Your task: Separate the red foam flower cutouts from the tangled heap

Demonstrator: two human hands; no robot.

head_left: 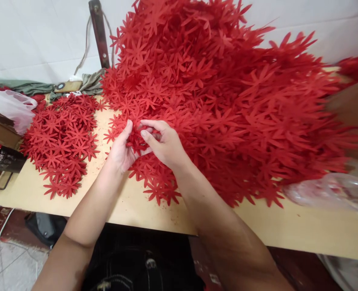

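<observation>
White wall (45, 36) stands behind a pale table (154, 221), whose far part lies mostly hidden under a large heap (203, 93) of red, flower-shaped pieces; the heap's top is cut off by the view. The left hand (125, 151) cradles a few red pieces (135, 139) at the heap's near left edge, its fingers partly covered by them; their number is hard to make out against the red behind. The right hand (165, 141) is just beside them, thumb and forefinger narrowly apart; whether it grips anything I cannot tell. To the left lies a smaller pile (60, 137), near a white plastic bag (11, 103) cut off at the edge. At the near right, a clear plastic object (327, 190) is too blurred to identify.
</observation>
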